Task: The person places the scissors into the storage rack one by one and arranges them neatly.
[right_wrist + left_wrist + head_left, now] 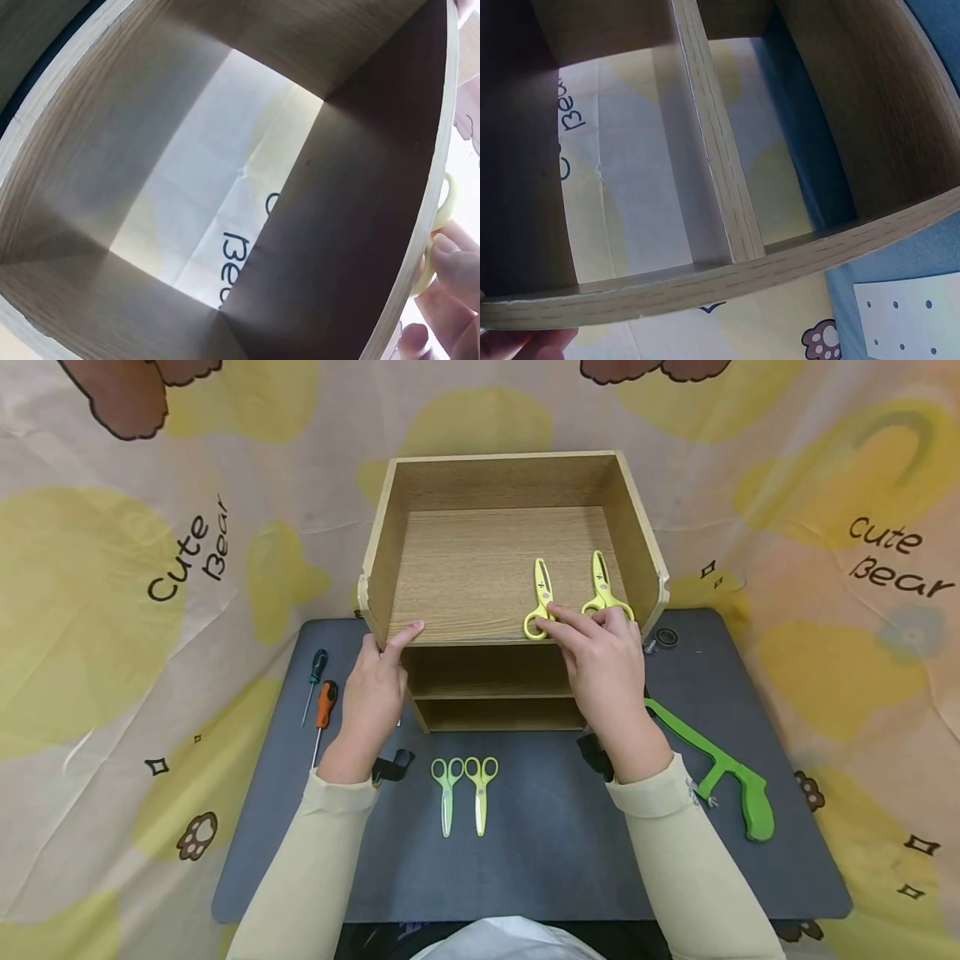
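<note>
A wooden shelf unit (480,577) stands on a dark mat (540,860), with an open tray on top and two slots below. Two yellow scissors lie in the tray near its front right, the left pair (541,596) and the right pair (602,585). My right hand (603,668) reaches over the tray's front edge. Its index finger lies on the left pair's handle and its other fingers cover the right pair's handles. In the right wrist view its fingertips (454,259) touch a yellow handle loop (442,214). My left hand (375,693) grips the shelf's front left corner, thumb on the tray edge.
On the mat in front of the shelf lie two pale green scissors (463,793). Left of the shelf are a dark green screwdriver (318,670) and an orange one (325,708). A green handled tool (720,760) and a black ring (665,637) lie at the right.
</note>
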`<state>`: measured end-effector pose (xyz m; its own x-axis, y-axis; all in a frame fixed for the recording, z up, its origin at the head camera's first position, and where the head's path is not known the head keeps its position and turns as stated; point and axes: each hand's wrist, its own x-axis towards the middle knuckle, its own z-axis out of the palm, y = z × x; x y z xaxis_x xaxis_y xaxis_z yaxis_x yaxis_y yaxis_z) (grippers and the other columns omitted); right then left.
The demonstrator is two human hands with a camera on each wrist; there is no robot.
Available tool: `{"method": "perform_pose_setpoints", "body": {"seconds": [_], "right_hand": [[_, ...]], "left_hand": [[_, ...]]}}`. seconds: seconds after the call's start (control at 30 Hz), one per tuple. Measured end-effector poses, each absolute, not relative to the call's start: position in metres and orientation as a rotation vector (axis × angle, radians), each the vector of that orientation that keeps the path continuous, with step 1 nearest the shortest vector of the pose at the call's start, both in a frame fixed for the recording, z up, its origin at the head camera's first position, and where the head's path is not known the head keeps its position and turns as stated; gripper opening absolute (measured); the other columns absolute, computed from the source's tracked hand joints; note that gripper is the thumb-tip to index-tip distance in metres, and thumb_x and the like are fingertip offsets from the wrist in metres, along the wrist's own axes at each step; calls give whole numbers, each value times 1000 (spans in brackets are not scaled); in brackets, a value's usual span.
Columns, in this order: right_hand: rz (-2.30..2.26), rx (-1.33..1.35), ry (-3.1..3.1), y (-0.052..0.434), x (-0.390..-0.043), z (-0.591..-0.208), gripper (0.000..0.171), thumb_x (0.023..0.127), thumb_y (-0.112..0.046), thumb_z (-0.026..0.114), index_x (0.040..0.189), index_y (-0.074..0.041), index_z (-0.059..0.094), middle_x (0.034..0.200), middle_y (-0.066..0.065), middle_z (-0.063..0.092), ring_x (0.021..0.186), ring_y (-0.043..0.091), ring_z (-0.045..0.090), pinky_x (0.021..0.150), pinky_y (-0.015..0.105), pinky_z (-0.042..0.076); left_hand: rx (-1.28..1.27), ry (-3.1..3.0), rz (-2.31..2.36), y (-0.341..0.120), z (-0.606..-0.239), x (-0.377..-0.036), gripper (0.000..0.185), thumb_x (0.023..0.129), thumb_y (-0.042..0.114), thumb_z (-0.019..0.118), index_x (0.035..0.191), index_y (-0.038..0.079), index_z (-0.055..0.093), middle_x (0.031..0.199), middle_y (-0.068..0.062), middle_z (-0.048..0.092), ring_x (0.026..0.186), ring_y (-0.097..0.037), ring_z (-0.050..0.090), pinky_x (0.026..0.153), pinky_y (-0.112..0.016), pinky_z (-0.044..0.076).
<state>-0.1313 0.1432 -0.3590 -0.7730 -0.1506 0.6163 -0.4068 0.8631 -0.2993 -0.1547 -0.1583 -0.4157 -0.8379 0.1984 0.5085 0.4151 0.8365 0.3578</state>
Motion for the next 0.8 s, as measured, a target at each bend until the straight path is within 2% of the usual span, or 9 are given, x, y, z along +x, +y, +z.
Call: {"method": "perform_pose_setpoints", "body": {"seconds": [0.53, 0.8], "right_hand": [[573, 331, -2423, 142, -139, -359, 32, 97, -3, 72, 123, -20, 80, 134, -2, 71, 104, 33, 53, 81, 49, 39], [584, 325, -2420, 142, -139, -361, 31, 98, -4, 71, 123, -21, 80, 131, -2, 72, 105, 33, 52, 81, 50, 39]], "left_hand": [[-454, -2549, -647, -157, -414, -156, 67, 101, -6, 50, 149, 39, 37, 116, -33, 51, 88, -43, 56, 61, -53, 52], [-441, -2570, -647, -159, -415, -155, 67, 101, -5, 50, 149, 39, 37, 122, -34, 51, 92, -45, 57, 63, -55, 52]]}}
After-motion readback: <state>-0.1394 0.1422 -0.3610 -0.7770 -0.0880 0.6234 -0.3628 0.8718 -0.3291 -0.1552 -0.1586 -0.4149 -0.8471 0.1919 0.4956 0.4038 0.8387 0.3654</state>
